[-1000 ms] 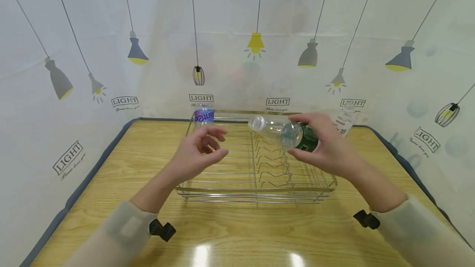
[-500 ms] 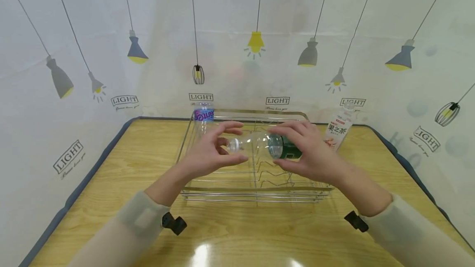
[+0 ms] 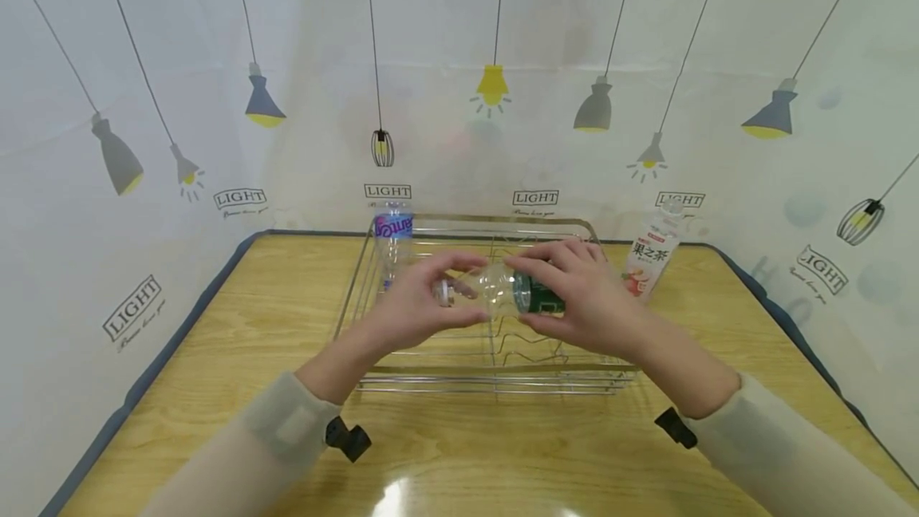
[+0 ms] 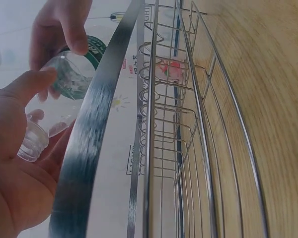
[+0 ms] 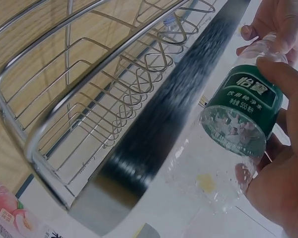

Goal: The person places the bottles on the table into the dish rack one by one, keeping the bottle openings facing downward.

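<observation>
Above the wire dish rack [image 3: 495, 369], a clear plastic water bottle [image 3: 500, 290] with a green label lies sideways in the air between both hands. My right hand [image 3: 589, 286] grips it round the label. Thumb and fingers of my left hand [image 3: 424, 301] curl round its neck and shoulder. In the left wrist view the bottle's clear threaded neck [image 4: 34, 143] sits inside the left palm. The right wrist view shows the green label [image 5: 251, 91] beside the right thumb, and the bottle's base end pointing away from the left hand.
A bottle with a blue and purple label [image 3: 393, 230] stands at the rack's back left. Right of the rack stands a fruit tea bottle [image 3: 649, 258] with a white label and peach picture. The rack sits on a wooden table [image 3: 244, 325], with a lamp-print cloth [image 3: 445, 38] behind.
The right hand has brought the water bottle left and down to a level pose over the rack. The left hand has moved right and taken hold of its neck end.
</observation>
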{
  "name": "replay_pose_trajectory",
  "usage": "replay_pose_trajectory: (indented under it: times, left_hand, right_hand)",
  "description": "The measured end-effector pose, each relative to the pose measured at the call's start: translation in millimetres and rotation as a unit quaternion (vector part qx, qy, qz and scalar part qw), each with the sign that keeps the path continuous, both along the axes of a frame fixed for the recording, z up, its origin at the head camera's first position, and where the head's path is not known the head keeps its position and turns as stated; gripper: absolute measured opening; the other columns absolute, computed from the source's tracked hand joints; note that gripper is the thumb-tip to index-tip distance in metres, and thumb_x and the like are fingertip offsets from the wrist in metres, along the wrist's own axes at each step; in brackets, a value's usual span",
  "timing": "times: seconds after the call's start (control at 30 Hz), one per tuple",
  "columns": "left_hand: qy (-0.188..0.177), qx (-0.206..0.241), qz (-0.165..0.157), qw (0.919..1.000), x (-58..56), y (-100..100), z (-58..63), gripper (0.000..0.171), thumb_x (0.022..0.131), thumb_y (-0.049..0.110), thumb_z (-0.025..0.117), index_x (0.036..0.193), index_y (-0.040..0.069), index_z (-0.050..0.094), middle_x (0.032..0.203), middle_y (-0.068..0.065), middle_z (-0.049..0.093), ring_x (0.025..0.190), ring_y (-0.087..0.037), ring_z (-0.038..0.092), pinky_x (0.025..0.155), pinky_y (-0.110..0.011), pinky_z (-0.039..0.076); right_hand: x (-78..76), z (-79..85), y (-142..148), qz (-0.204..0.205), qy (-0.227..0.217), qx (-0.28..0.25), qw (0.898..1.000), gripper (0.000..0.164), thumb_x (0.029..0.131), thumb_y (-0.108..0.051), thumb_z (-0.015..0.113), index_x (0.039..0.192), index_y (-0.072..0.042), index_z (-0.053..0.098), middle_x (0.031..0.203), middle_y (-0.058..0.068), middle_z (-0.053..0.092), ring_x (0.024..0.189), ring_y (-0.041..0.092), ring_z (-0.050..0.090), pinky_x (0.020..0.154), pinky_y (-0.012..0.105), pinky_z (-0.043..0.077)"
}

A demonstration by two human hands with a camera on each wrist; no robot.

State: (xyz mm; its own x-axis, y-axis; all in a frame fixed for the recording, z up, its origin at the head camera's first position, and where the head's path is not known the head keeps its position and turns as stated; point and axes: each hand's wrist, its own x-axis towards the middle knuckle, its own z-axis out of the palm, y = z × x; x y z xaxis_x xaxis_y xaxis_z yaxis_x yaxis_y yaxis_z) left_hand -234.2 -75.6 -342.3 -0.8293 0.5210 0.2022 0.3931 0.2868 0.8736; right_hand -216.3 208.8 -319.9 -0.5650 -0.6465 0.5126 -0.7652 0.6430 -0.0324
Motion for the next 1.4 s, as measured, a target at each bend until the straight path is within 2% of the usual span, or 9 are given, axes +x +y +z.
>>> replay_pose_trajectory:
  times: [0.2,0.33,0.5,0.6,0.7,0.83,1.03,1.2,1.4]
  left_hand:
    - [-0.001,0.001,0.014,0.9999,-1.9,-4,-2.9,0.062,0.092,0.024,0.091,0.148,0.019,0.064,0.151,-0.006,0.065,0.122,-0.029,0.073,0.085,-0.037,0.067]
    - [-0.025,0.016,0.033,0.999,-2.3,-16,-6.1,0.06,0.09,0.022,0.093,0.144,0.017,0.065,0.147,-0.004,0.066,0.117,-0.026,0.075,0.086,-0.037,0.067]
    - [-0.048,0.041,0.036,0.9973,-1.1,-31,-10.3,0.06,0.089,0.018,0.093,0.142,0.013,0.065,0.145,-0.008,0.065,0.113,-0.026,0.075,0.087,-0.039,0.067]
    - [-0.047,0.048,0.034,0.9972,-0.6,-37,-12.1,0.058,0.089,0.016,0.093,0.14,0.013,0.064,0.145,-0.01,0.065,0.113,-0.026,0.074,0.087,-0.039,0.067]
    - [-0.048,0.054,0.029,0.997,-0.3,-39,-12.9,0.056,0.089,0.014,0.092,0.137,0.011,0.064,0.146,-0.012,0.064,0.113,-0.027,0.074,0.087,-0.039,0.068]
    - [-0.046,0.059,0.028,0.9968,-0.5,-40,-13.9,0.055,0.089,0.013,0.092,0.136,0.009,0.064,0.145,-0.012,0.063,0.114,-0.028,0.073,0.087,-0.04,0.068]
    - [-0.015,0.017,0.035,0.9991,1.4,-39,-14.4,0.057,0.091,0.021,0.092,0.139,0.013,0.063,0.142,-0.007,0.067,0.122,-0.029,0.07,0.094,-0.038,0.065]
    - [0.027,-0.031,0.024,0.9988,1.9,-34,-16.0,0.064,0.094,0.024,0.088,0.15,0.017,0.057,0.147,-0.008,0.064,0.129,-0.033,0.067,0.099,-0.043,0.063]
    - [0.1,-0.074,0.006,0.9923,1.3,-27,-18.2,0.075,0.097,0.024,0.086,0.162,0.023,0.05,0.153,-0.009,0.059,0.131,-0.03,0.066,0.108,-0.056,0.057]
  right_hand:
    - [-2.3,0.6,10,0.011,-0.023,-0.023,0.999,0.079,0.084,-0.028,0.098,0.153,-0.015,0.062,0.145,0.011,0.063,0.134,0.037,0.055,0.109,0.065,0.039]
    - [-6.4,2.2,25,0.022,-0.04,-0.056,0.997,0.082,0.081,-0.021,0.099,0.153,-0.01,0.061,0.146,0.014,0.062,0.134,0.038,0.056,0.109,0.064,0.043]
    - [-7.2,2.1,42,0.0,-0.134,-0.085,0.987,0.078,0.088,-0.02,0.094,0.156,-0.016,0.058,0.156,0.012,0.055,0.143,0.038,0.052,0.112,0.068,0.049]
    - [-7.6,0.1,48,-0.003,-0.166,-0.095,0.982,0.076,0.091,-0.021,0.092,0.158,-0.021,0.057,0.157,0.01,0.054,0.144,0.037,0.054,0.111,0.069,0.051]
    - [-9.4,-3.4,53,0.006,-0.168,-0.096,0.981,0.075,0.091,-0.018,0.092,0.158,-0.021,0.058,0.152,0.008,0.057,0.138,0.034,0.06,0.11,0.063,0.054]
    - [-12.6,-7.3,56,0.019,-0.18,-0.102,0.978,0.072,0.092,-0.015,0.091,0.157,-0.022,0.059,0.148,0.004,0.061,0.127,0.027,0.067,0.107,0.044,0.06]
    - [-17.1,-7.1,61,0.034,-0.201,-0.133,0.97,0.069,0.093,-0.008,0.088,0.156,-0.017,0.059,0.146,0.004,0.062,0.123,0.012,0.065,0.106,0.025,0.057]
    - [-18.2,-1.9,62,0.038,-0.206,-0.152,0.966,0.07,0.094,-0.006,0.086,0.157,-0.016,0.057,0.146,0.005,0.061,0.122,0.004,0.061,0.106,0.02,0.053]
    - [-18.4,2.9,57,0.045,-0.205,-0.168,0.963,0.071,0.095,-0.002,0.084,0.159,-0.016,0.056,0.145,0.01,0.061,0.121,0.006,0.061,0.106,0.017,0.052]
